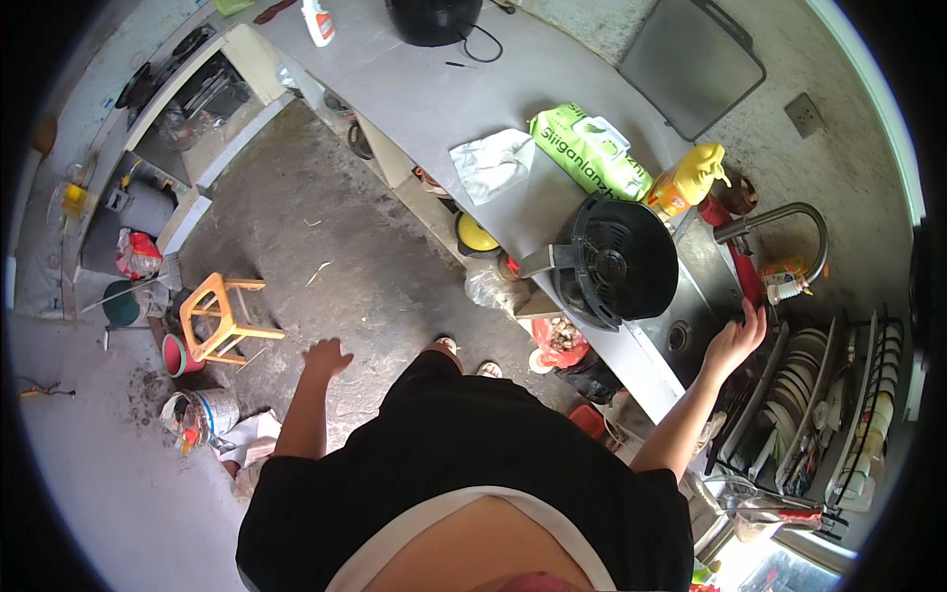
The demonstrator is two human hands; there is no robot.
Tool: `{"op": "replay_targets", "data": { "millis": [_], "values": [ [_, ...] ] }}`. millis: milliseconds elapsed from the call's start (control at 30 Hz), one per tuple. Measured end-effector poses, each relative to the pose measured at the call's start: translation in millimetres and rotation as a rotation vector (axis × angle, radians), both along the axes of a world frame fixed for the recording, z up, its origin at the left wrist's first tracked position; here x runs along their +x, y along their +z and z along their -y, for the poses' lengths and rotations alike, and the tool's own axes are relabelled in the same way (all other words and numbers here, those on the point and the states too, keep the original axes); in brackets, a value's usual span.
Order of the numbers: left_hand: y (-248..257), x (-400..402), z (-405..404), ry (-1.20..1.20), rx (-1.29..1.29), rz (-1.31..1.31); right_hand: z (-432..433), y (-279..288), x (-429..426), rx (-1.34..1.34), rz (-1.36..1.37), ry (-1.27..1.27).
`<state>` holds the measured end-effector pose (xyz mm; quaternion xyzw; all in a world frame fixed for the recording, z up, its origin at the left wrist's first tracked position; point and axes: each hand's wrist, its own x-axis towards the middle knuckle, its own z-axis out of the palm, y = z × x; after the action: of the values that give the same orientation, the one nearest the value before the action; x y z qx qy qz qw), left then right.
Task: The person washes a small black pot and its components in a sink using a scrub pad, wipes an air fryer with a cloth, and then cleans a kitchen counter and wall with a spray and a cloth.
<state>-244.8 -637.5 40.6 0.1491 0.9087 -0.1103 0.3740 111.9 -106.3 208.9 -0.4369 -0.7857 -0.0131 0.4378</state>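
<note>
My right hand [736,339] reaches over the sink [721,300] with its fingers apart, close to the white nozzle [786,291] of the curved metal faucet [795,211]. I see nothing in its grasp. My left hand [328,358] hangs over the floor, empty, its thumb apart from loosely bent fingers. Before me, a black air fryer basket [647,259] with a grey handle [546,260] sits at the counter edge by the sink. Behind it lie a green pack of wipes [588,152] and a yellow squeeze bottle [686,181]. A crumpled white cloth [494,164] rests beside the pack.
A dish rack [795,392] full of plates stands right of the sink. Farther along the grey counter [414,96] are a black appliance [433,18] and a spray bottle [318,22]. On the floor at left are a wooden stool [222,322] and a bucket [211,414].
</note>
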Motion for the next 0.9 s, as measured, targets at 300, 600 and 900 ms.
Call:
{"op": "replay_targets", "data": {
  "millis": [300,600,900],
  "values": [
    [-48,-19,73,0.238,0.389,0.103,164,-14,-283,-0.545,-0.214,0.965],
    [-64,-131,209,0.351,0.421,-0.040,98,-157,-486,-0.718,0.427,0.025],
    [-2,-348,154,0.028,0.560,-0.199,144,-199,-532,-0.196,0.816,0.449]
  ]
}}
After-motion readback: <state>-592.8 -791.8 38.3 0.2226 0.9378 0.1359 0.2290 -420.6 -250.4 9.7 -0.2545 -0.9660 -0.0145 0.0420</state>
